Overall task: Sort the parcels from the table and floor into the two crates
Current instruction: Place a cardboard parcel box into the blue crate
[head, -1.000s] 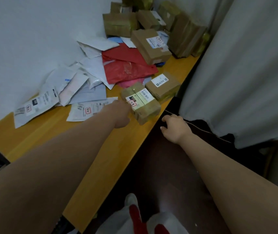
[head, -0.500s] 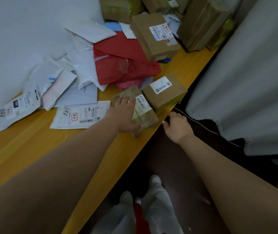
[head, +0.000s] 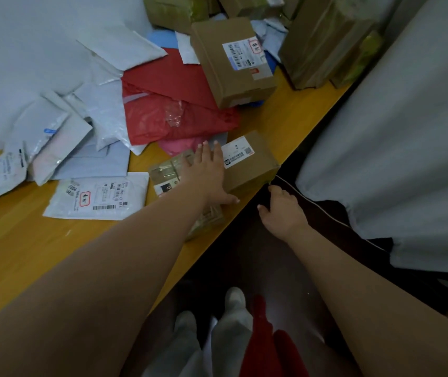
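1. At the near edge of the yellow table [head: 40, 248], in the head view, our left hand [head: 208, 176] lies flat with straight fingers across a tape-wrapped box [head: 167, 172] and against the small labelled carton [head: 250, 161] beside it. We judge this is to steady or gather both before lifting.
2. Our right hand [head: 282, 210] hangs just off the table edge below that carton, fingers loosely curled and holding nothing, likely ready to catch it.
3. Further back, grey mailers [head: 103, 115], a red bag [head: 174, 104] and a larger carton [head: 231, 63] wait unsorted.
4. No crate shows here, so the sorting looks far from done.
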Motion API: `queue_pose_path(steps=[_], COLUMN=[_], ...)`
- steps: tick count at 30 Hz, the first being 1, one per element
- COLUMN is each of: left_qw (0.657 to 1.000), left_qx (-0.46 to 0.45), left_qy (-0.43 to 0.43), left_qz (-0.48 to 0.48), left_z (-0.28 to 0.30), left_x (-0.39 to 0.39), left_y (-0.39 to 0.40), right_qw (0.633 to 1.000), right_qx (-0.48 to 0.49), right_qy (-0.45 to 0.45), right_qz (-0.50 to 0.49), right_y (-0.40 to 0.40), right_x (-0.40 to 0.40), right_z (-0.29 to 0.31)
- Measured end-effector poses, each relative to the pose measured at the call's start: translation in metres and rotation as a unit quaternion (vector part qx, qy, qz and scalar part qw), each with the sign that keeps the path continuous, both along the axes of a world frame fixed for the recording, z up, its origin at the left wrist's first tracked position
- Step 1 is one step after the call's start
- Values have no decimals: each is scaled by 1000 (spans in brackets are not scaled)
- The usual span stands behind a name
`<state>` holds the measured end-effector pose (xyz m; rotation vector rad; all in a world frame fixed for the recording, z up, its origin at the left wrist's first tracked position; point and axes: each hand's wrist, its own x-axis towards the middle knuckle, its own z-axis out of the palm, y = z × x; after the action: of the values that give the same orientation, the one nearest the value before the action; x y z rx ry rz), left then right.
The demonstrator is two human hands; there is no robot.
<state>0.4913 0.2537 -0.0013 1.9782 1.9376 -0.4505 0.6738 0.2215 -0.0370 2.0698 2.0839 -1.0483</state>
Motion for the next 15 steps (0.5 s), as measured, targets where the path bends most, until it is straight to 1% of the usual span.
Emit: queue_pose_path(steps=[3, 5, 7, 9, 11, 15], left_qw=[1000, 999, 996, 988, 968, 915], left_qx=[3, 32, 80, 126, 145, 89], left_qy=[3, 5, -14, -82, -182, -353], left_qz=[29, 35, 24, 42, 96, 177], left_z=[-6, -8, -9, -6, 1, 26], left_x=[6, 8, 9, 9, 7, -8], left_y=[3, 4, 4, 3, 1, -3], right_qw=[1000, 999, 998, 992, 980, 947], right_qx=[-3, -8, -16, -25, -28, -16], right_qy=[13, 27, 52, 86, 130, 220], right_qz=[-3, -13, -44, -91, -146, -234], right_y=[2, 2, 2, 4, 7, 14], right_x=[8, 12, 16, 17, 16, -2], right_z=[-4, -6, -6, -4, 2, 27])
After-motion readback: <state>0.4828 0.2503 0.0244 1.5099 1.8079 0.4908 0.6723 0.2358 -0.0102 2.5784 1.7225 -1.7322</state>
